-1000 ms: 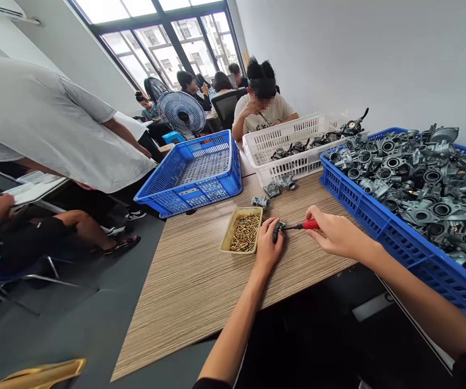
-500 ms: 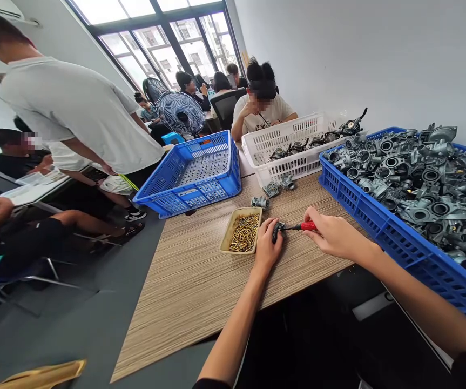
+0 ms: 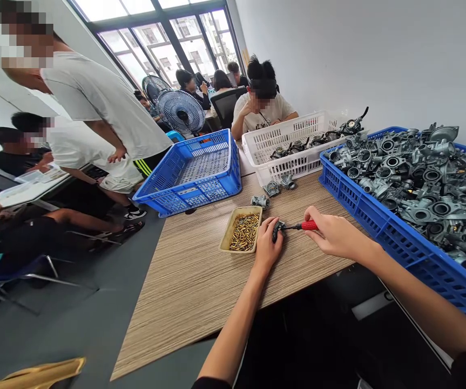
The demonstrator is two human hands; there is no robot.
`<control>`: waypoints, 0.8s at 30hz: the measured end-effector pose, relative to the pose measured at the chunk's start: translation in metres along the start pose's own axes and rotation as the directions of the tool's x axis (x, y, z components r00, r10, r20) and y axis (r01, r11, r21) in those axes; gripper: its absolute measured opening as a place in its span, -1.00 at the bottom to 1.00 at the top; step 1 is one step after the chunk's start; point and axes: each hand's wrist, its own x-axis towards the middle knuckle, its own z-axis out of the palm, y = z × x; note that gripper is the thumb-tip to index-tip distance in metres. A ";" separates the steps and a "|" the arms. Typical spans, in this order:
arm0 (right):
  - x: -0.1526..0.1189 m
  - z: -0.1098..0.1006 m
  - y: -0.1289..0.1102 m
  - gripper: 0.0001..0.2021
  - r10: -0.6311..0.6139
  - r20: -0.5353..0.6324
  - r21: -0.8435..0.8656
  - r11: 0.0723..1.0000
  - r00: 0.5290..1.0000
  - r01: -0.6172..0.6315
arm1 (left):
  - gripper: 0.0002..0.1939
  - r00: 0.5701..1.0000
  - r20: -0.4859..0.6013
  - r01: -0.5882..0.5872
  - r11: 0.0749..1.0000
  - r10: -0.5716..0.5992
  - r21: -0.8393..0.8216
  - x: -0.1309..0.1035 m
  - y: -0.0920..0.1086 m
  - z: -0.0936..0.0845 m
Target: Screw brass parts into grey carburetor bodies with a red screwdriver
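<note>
Red-handled screwdriver (image 3: 308, 225) and metal part (image 3: 280, 226) in hands (image 3: 335, 234), shirt print (image 3: 263, 125) illegible

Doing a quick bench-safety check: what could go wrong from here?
1. The red-handled tool in the right hand points toward the left hand, which holds a small dark part; a slip might jab the fingers.
2. The tray of brass-coloured pieces sits right beside the left hand; a knock could spill them.
3. Metal castings are heaped in the right-hand blue crate; one might tumble out.
</note>
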 end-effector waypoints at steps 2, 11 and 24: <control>0.001 0.000 -0.001 -0.86 0.015 0.007 0.000 1.000 1.000 -0.015 | -0.58 1.000 -0.002 0.000 1.000 0.000 0.001 0.000 0.000 0.000; 0.004 0.000 -0.004 -0.84 0.096 0.019 -0.047 0.994 0.995 -0.095 | -0.59 1.000 -0.003 -0.004 1.000 0.004 -0.007 0.001 -0.001 0.000; 0.002 0.001 -0.003 -0.85 0.080 0.004 0.012 0.997 0.997 -0.080 | -0.58 1.000 -0.002 0.003 1.000 -0.003 -0.001 0.001 0.000 0.001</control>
